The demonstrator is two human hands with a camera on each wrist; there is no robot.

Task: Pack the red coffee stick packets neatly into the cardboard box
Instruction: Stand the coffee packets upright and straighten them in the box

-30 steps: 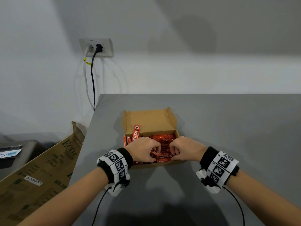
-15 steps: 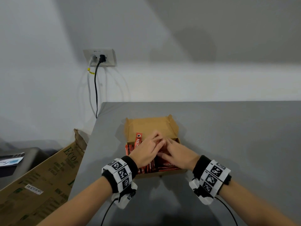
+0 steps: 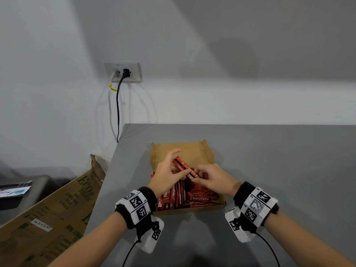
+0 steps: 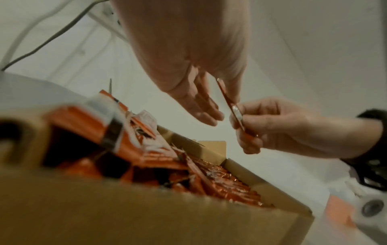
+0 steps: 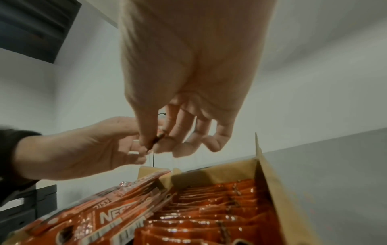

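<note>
The open cardboard box (image 3: 192, 210) sits on the grey table with its lid flap folded back. Red coffee stick packets (image 3: 198, 195) fill it: flat rows on the right (image 5: 209, 215), a looser stack leaning on the left (image 4: 146, 149). One red packet (image 3: 183, 166) is held tilted above the box. My right hand (image 3: 212, 180) pinches its near end between thumb and forefinger (image 5: 158, 137). My left hand (image 3: 169, 170) has it between thumb and fairly straight fingers (image 4: 199, 99).
A large printed carton (image 3: 48, 218) stands on the floor beside the table's left edge. A wall socket (image 3: 123, 72) with two cables hangs behind that corner. Bare grey tabletop (image 3: 279, 170) stretches to the right of the box.
Both hands lay on the packets in the box before. Now they have risen and hold one packet tilted above it.
</note>
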